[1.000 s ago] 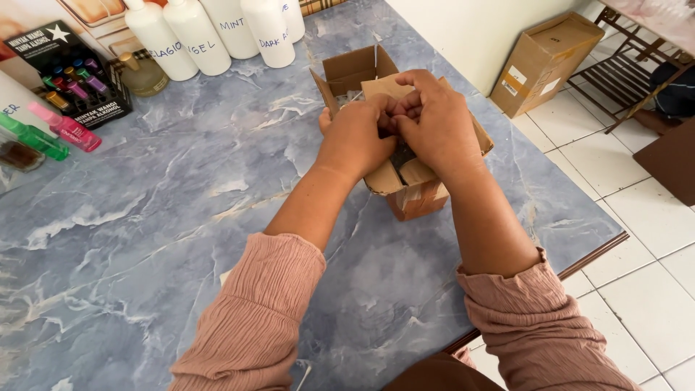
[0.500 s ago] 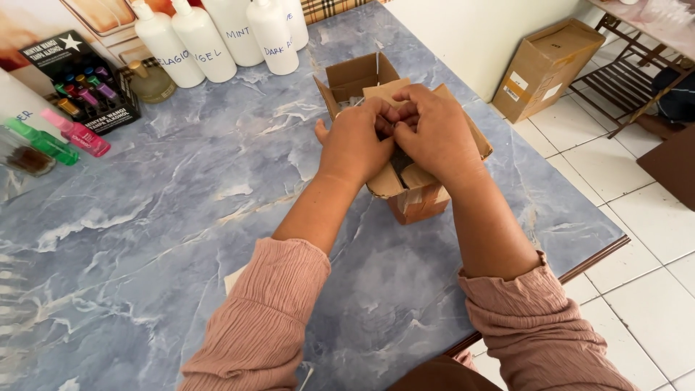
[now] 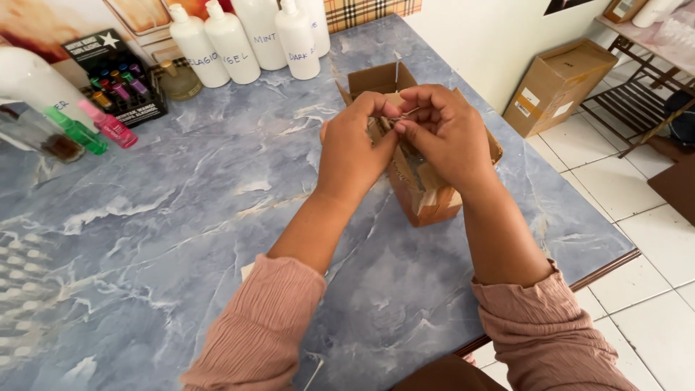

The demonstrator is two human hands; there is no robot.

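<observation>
Hands: left hand (image 3: pixel 355 148) and right hand (image 3: pixel 445 130) meet above the small cardboard box (image 3: pixel 423 190).
Fingers: both sets pinched narrow on a thin, clear item (image 3: pixel 407 113); exact kind hard to tell.
Box: open, on the marbled table (image 3: pixel 181 217).
Behind: white bottles (image 3: pixel 246 36).

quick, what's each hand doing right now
Left hand: closed, fingertips pinching a thin small item over the open cardboard box.
Right hand: closed, pinching the same small item; what it is cannot be told.
</observation>
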